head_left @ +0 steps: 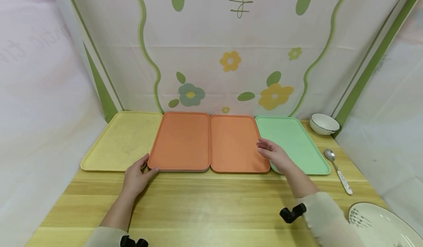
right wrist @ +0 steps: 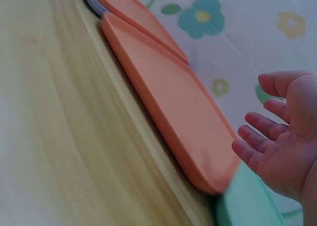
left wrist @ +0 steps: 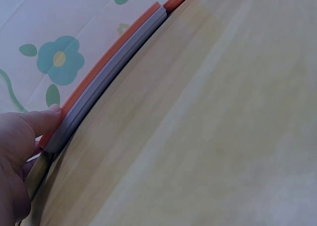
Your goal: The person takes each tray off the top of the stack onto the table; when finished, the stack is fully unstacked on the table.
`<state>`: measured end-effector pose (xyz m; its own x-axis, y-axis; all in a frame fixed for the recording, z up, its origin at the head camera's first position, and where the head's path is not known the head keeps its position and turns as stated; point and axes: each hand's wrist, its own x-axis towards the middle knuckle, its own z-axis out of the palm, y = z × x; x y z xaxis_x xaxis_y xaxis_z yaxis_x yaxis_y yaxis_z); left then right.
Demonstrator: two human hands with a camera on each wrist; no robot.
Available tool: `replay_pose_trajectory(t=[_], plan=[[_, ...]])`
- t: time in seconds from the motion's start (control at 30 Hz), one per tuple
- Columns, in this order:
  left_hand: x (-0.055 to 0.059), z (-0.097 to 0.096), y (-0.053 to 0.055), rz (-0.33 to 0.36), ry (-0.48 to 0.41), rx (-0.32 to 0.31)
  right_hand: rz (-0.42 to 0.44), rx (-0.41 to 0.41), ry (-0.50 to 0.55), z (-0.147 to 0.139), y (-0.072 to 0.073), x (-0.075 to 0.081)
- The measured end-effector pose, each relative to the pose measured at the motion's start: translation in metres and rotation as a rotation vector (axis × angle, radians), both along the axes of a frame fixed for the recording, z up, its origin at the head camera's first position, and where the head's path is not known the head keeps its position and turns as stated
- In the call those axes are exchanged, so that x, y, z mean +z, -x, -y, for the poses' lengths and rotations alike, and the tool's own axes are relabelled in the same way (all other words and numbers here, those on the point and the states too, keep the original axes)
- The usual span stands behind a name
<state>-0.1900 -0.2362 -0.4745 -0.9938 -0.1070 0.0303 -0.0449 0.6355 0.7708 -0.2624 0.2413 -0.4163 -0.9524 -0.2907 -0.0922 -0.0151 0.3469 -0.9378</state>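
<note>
My left hand (head_left: 136, 177) pinches the front left corner of the left orange tray (head_left: 181, 140), thumb at the front rim and fingers at the left side. Grey trays (left wrist: 106, 75) show directly beneath that orange one in the left wrist view. A second orange tray (head_left: 236, 144) lies flat against its right side, lower down. Over this second tray's right edge hovers my right hand (head_left: 274, 155), its fingers loosely extended and holding nothing. The green tray (head_left: 294, 144) lies partly behind the right hand, and the yellow tray (head_left: 122, 140) is left of the left hand.
A white bowl (head_left: 324, 124) stands at the back right corner of the wooden table (head_left: 211, 206). In front of it lie a spoon (head_left: 338, 171) with a patterned handle and a large white plate (head_left: 383, 225). A floral curtain (head_left: 205, 56) hangs right behind the trays.
</note>
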Motion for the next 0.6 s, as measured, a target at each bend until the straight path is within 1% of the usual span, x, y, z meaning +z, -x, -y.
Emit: replay_pose_trajectory(t=[0.13, 0.23, 0.33, 0.5, 0.6], plan=[[0.000, 0.000, 0.000, 0.013, 0.002, -0.002, -0.013, 0.029, 0.011, 0.037, 0.001, -0.010], [-0.001, 0.000, -0.001, 0.019, 0.003, -0.004, -0.051, 0.046, -0.008, 0.063, 0.000, -0.017], [-0.002, 0.000, 0.000, 0.011, 0.009, -0.004, -0.079, 0.063, -0.020, 0.085, -0.003, -0.022], [-0.003, -0.001, 0.000, -0.008, 0.021, 0.000, -0.074, 0.076, 0.005, 0.117, -0.007, -0.025], [-0.002, -0.001, 0.001, -0.006, 0.021, 0.003, -0.076, 0.086, 0.031, 0.131, -0.009, -0.027]])
